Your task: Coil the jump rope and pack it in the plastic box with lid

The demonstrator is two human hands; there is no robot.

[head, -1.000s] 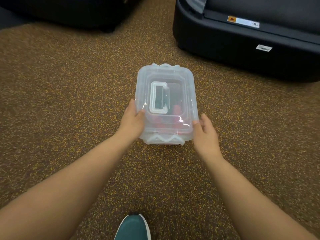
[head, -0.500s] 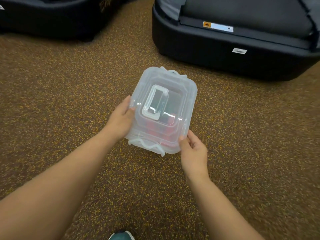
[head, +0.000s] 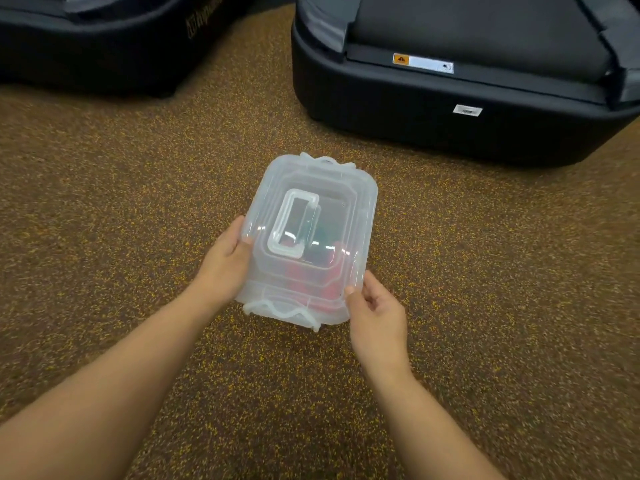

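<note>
where the brown speckled floor (head: 104, 220) fills most of the view, two large black machine bases stand at the far edge: one at the upper right (head: 467, 109) carrying a small warning sticker (head: 423, 63) and a small white label (head: 467, 110), the other at the upper left (head: 86, 46). between them and the person, the plastic box (head: 360, 230) is held over the floor, turned a little so its near end swings to the right. its translucent lid (head: 332, 188) is on, with a flat carry handle (head: 293, 224) folded down on top and a wavy latch (head: 281, 310) at the near end; another latch shows at the far end. through the cloudy plastic, red and dark green shapes of the jump rope (head: 311, 268) lie inside the box, though its coils cannot be made out. both bare forearms reach in from the bottom. the left hand (head: 227, 261) clasps the box's left side, thumb lying on the lid edge and fingers hidden beneath. the right hand (head: 377, 313) grips the near right corner, thumb tip pressed on the lid's rim, fingers curled below.
</note>
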